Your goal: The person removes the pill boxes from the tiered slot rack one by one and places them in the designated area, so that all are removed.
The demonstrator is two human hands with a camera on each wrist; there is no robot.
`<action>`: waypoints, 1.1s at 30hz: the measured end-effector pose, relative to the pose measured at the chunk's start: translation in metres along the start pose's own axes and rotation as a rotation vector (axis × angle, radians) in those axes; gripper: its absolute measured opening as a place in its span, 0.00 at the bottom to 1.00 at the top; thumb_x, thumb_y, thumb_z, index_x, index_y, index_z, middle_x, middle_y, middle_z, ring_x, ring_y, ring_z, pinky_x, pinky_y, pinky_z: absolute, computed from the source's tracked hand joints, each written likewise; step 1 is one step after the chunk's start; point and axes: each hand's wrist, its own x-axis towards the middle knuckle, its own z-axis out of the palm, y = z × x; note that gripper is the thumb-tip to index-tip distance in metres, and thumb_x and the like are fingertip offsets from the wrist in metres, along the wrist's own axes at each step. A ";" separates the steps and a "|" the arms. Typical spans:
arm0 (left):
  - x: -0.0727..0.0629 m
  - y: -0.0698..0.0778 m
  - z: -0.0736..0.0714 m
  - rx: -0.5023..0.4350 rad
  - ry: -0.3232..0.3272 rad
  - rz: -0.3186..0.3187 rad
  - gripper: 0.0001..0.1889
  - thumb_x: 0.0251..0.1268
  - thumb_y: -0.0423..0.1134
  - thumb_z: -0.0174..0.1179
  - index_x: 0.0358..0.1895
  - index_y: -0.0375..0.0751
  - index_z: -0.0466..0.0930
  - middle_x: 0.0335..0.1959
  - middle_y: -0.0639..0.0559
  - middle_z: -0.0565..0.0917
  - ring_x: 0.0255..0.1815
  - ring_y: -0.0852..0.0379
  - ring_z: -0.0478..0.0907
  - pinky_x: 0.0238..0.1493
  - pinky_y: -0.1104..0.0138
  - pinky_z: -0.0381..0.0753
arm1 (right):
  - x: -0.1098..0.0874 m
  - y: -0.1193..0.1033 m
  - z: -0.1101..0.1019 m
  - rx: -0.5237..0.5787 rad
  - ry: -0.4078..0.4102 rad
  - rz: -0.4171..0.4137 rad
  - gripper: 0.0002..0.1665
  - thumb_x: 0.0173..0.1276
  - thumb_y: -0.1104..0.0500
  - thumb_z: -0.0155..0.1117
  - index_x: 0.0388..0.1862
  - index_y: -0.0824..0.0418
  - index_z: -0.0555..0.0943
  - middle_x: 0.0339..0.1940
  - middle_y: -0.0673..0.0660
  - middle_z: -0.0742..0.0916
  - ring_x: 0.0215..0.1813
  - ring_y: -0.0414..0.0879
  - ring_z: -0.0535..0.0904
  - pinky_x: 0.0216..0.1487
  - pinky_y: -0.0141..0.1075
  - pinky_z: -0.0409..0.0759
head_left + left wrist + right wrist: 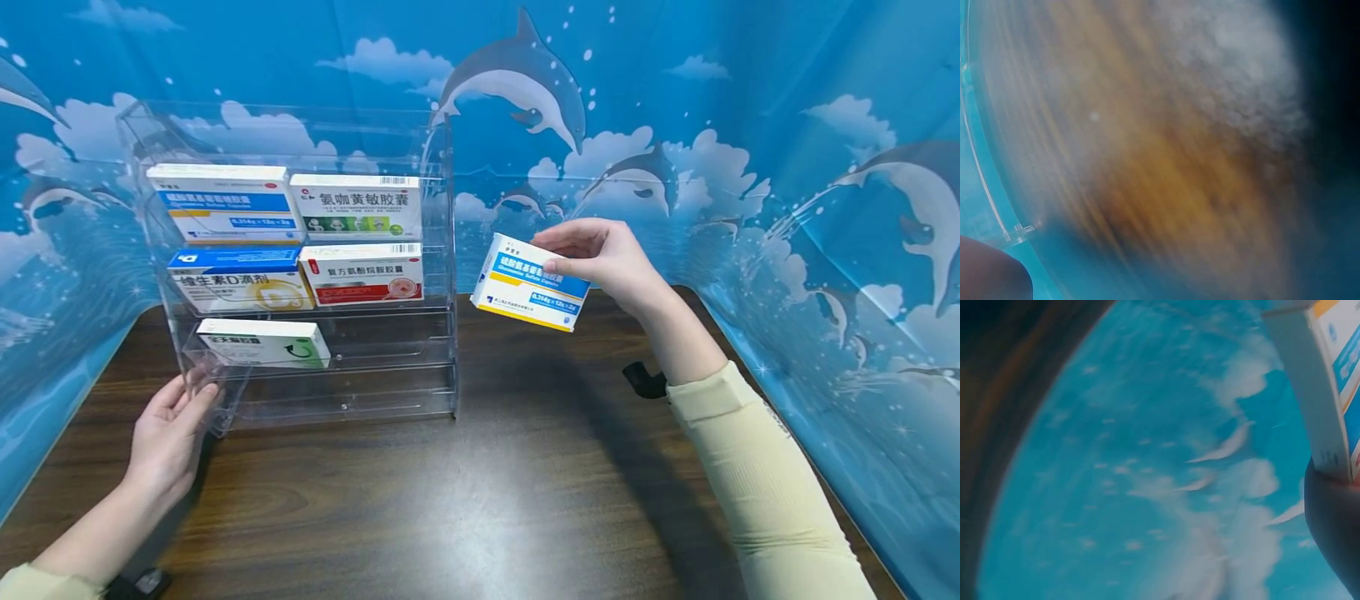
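In the head view my right hand (611,262) pinches a white and blue medicine box (528,287) by its upper right end, thumb across the front. The box is slightly tilted and held to the right of a clear tiered display rack (397,404). The right wrist view catches only the edge of this medicine box (1316,394) and part of a finger (1332,528). At the rack's lower left corner my left hand (161,437) grips the clear side panel, some fingertips seen through the plastic. The left wrist view is mostly blurred.
The rack's upper tier holds a blue-striped box (225,208) and a green-striped box (356,208). Below are a vitamin D box (240,287) and a red-striped box (363,279), then a white-green box (262,343). Dolphin-print curtains (675,67) surround the brown wooden table (420,517).
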 end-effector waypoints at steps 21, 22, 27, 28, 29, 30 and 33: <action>0.000 0.002 -0.001 0.045 -0.022 0.000 0.18 0.80 0.24 0.54 0.53 0.55 0.86 0.49 0.69 0.92 0.50 0.75 0.88 0.50 0.83 0.85 | 0.041 0.115 0.032 -0.066 -0.174 0.302 0.21 0.74 0.61 0.73 0.64 0.61 0.86 0.63 0.63 0.89 0.61 0.51 0.87 0.59 0.36 0.88; 0.000 0.002 -0.001 0.046 -0.023 0.001 0.19 0.80 0.24 0.54 0.53 0.55 0.86 0.49 0.69 0.92 0.50 0.75 0.88 0.50 0.84 0.85 | 0.042 0.118 0.035 -0.074 -0.182 0.299 0.21 0.74 0.61 0.73 0.64 0.61 0.86 0.63 0.63 0.89 0.62 0.53 0.86 0.61 0.39 0.88; 0.001 0.002 -0.001 0.058 -0.024 0.004 0.19 0.81 0.25 0.54 0.54 0.56 0.85 0.50 0.70 0.91 0.51 0.77 0.87 0.51 0.84 0.84 | 0.046 0.131 0.046 -0.081 -0.194 0.303 0.19 0.75 0.61 0.72 0.62 0.62 0.87 0.64 0.63 0.88 0.65 0.57 0.84 0.68 0.49 0.86; 0.001 0.002 -0.001 0.061 -0.022 0.000 0.19 0.81 0.25 0.54 0.54 0.56 0.85 0.50 0.70 0.91 0.51 0.77 0.87 0.51 0.84 0.84 | 0.047 0.133 0.047 -0.084 -0.194 0.306 0.19 0.75 0.61 0.72 0.62 0.62 0.87 0.65 0.63 0.88 0.65 0.57 0.83 0.68 0.50 0.85; 0.000 0.003 -0.001 0.067 -0.021 -0.005 0.18 0.81 0.26 0.54 0.54 0.57 0.85 0.50 0.71 0.91 0.51 0.77 0.87 0.51 0.85 0.84 | 0.048 0.135 0.049 -0.088 -0.192 0.309 0.18 0.75 0.61 0.72 0.62 0.62 0.87 0.65 0.63 0.87 0.65 0.57 0.83 0.68 0.50 0.85; 0.000 0.002 -0.002 0.064 -0.018 -0.011 0.18 0.81 0.25 0.54 0.54 0.56 0.85 0.50 0.71 0.91 0.51 0.77 0.87 0.51 0.84 0.84 | 0.048 0.137 0.050 -0.092 -0.192 0.311 0.18 0.75 0.60 0.72 0.61 0.62 0.87 0.65 0.63 0.87 0.65 0.56 0.83 0.68 0.51 0.85; -0.002 0.002 -0.002 0.081 -0.005 -0.021 0.18 0.81 0.27 0.55 0.54 0.57 0.85 0.50 0.72 0.90 0.51 0.78 0.86 0.50 0.85 0.84 | 0.051 0.142 0.054 -0.103 -0.207 0.297 0.17 0.76 0.60 0.71 0.60 0.62 0.88 0.66 0.63 0.87 0.65 0.57 0.83 0.68 0.51 0.85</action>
